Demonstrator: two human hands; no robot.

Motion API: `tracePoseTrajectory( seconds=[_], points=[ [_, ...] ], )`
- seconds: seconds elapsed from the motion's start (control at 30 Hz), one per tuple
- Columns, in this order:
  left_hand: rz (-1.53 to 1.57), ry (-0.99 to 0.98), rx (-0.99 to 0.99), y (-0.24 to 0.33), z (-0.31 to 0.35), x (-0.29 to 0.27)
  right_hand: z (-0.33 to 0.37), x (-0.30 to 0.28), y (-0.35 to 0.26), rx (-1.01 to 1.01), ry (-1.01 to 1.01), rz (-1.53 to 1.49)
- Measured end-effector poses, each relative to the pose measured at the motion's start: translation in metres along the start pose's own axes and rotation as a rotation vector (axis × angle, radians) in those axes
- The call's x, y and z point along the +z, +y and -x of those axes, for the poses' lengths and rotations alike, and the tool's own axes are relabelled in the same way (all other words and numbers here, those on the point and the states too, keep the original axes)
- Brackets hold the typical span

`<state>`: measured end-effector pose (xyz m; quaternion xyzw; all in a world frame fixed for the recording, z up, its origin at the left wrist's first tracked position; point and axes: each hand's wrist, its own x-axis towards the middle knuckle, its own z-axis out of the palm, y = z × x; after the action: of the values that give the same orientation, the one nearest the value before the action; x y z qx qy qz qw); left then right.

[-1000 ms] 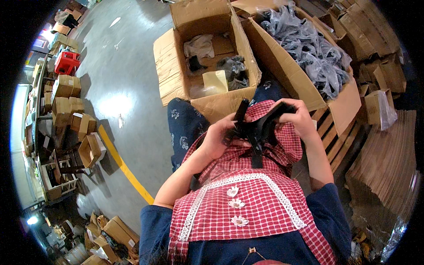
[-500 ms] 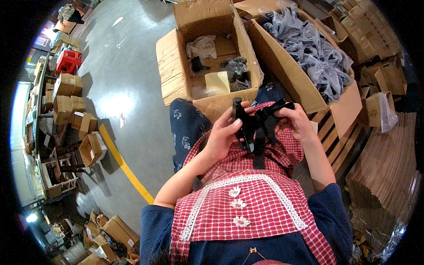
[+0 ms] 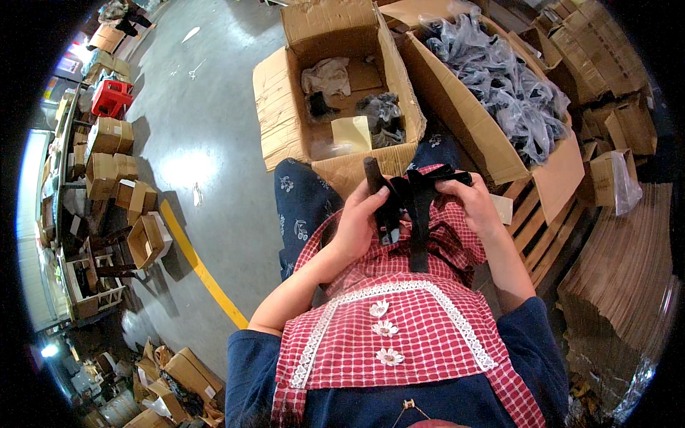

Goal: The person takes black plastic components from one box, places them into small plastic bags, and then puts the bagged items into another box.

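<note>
Both occupied, I note: left hand (image 3: pixel 354 222), fingers wrapped round a black piece (image 3: pixel 387 220) above the apron (image 3: pixel 385 289); black strap (image 3: pixel 419 230) beside it, apparently loose, handling judged midway; right hand (image 3: pixel 472 201), fingers pinching strap's upper end; clear bags (image 3: pixel 499 93) heaped in carton (image 3: pixel 465 107).

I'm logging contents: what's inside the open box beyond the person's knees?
The box holds a crumpled pale sheet, a cream card and dark items, some seemingly plastic-wrapped; whatever lies under them is covered.

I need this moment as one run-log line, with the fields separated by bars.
left hand: holds black piece | right hand: pinches black strap | underneath: red checked apron | ahead: open cardboard box
</note>
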<state>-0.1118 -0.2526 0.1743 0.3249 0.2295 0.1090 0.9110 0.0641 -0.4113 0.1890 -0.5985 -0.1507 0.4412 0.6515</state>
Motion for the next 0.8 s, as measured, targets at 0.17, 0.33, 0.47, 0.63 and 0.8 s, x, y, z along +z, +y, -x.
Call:
tracePoseTrajectory(
  seconds=[0.17, 0.33, 0.47, 0.63, 0.8],
  points=[
    [-0.7, -0.276, 0.57, 0.006, 0.013, 0.004, -0.005, -0.006, -0.005, -0.072, 0.039, 0.031],
    [-0.193, -0.332, -0.043, 0.002, 0.003, -0.007, -0.008, -0.013, -0.019, -0.054, -0.122, 0.144],
    [0.26, -0.306, -0.476, -0.003, -0.004, -0.015, -0.005, 0.019, -0.045, 0.057, -0.363, 0.246],
    [0.046, -0.246, -0.402, -0.001, -0.002, -0.003, -0.004, 0.034, -0.047, -0.002, -0.225, 0.393],
    [-0.043, -0.142, -0.338, 0.007, 0.002, -0.004, -0.003, 0.026, -0.048, -0.058, -0.155, 0.406]
  ],
)
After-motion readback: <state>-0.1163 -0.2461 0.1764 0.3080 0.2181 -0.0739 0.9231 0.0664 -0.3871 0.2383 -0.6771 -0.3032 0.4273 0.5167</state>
